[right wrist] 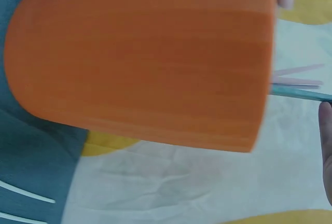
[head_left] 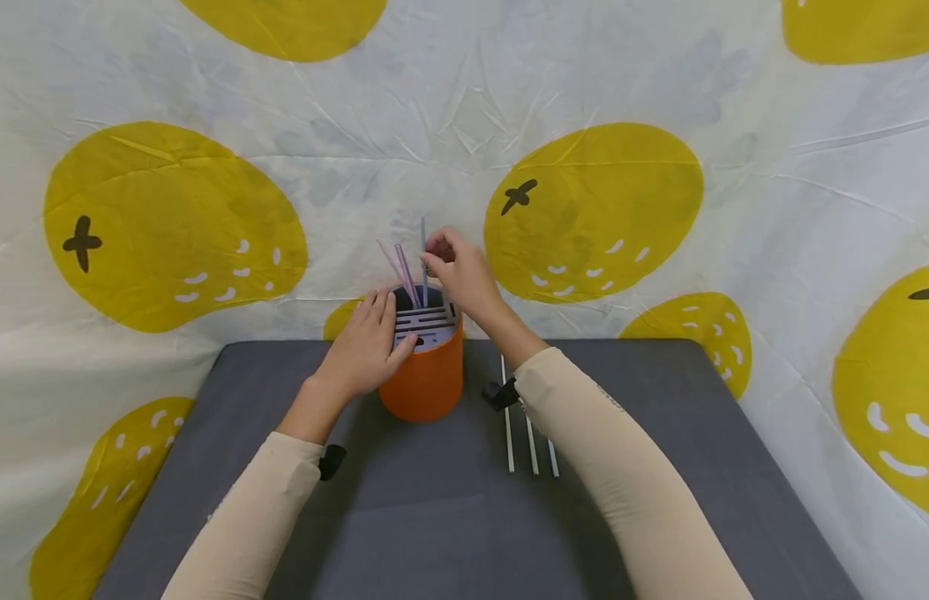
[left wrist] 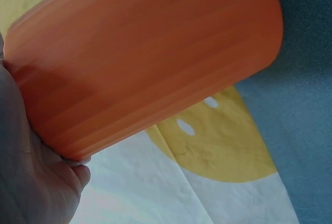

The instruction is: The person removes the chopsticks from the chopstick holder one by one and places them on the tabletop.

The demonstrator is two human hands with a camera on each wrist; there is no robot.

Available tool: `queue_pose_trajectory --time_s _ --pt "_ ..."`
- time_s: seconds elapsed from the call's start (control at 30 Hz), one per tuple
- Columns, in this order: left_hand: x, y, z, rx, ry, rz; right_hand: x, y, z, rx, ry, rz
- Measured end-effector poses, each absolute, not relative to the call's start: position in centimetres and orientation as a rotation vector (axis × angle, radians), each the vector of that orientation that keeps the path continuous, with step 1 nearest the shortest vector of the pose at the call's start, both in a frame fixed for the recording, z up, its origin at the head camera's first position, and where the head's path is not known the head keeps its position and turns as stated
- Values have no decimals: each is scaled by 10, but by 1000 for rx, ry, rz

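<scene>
Bright, even, soft light with faint shadows; head view bends at its edges, right wrist view motion-blurred.

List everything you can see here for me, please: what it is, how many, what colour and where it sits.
Holder: one, orange, round with a slotted grey top, at the far middle of the mat.
Straws in the holder: three or so, pink, purple and blue-grey, standing in the slots; the blue-grey one is pinched by the right hand.
Loose straws: three, white, lying side by side on the mat right of the holder, partly under the right forearm.
Mat: one, dark grey, covering the table.
Backdrop cloth: one, white with large yellow fruit shapes, behind and beside the mat.
Left hand: rests on the holder's top and side.
Right hand: above the holder, pinching the straw.
Sleeves: two, beige.
</scene>
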State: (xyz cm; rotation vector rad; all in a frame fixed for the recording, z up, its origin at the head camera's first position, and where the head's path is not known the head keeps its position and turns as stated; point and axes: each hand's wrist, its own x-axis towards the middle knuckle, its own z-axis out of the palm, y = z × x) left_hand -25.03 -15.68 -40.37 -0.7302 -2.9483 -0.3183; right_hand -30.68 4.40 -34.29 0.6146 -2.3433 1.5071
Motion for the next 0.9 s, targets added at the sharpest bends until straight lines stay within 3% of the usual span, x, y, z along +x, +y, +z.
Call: queue_pose_trajectory --time_s 0.43,0.9 --pt "-252 -157 -406 -731 -2938 -315 -300 78 -296 661 -1878 1813" --pt "-251 -156 -403 -740 -2964 -336 -276 139 -262 521 -1678 2006"
